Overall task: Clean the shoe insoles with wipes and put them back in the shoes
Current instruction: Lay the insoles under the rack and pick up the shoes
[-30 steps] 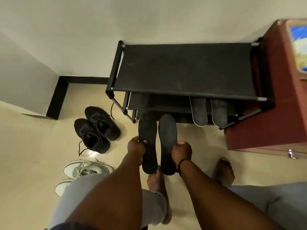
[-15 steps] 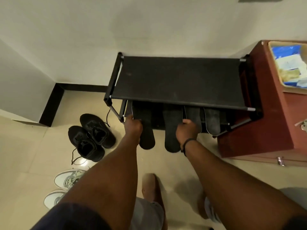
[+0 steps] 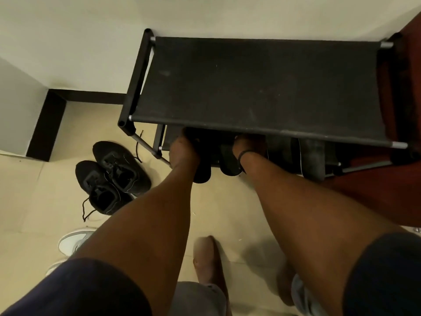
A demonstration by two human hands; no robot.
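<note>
Under the rack (image 3: 257, 87), two insoles (image 3: 229, 166), heels toward the person

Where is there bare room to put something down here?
The rack's top shelf is bare, as is the floor strip between rack and corner. Crowded: the lower shelf, filled with insoles and both hands, and the floor by the black shoes.

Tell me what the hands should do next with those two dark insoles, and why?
Probably let go and pull back: the left hand and right hand have two dark foam insoles lying on the black fabric shoe rack's lower shelf, heels overhanging.
</note>
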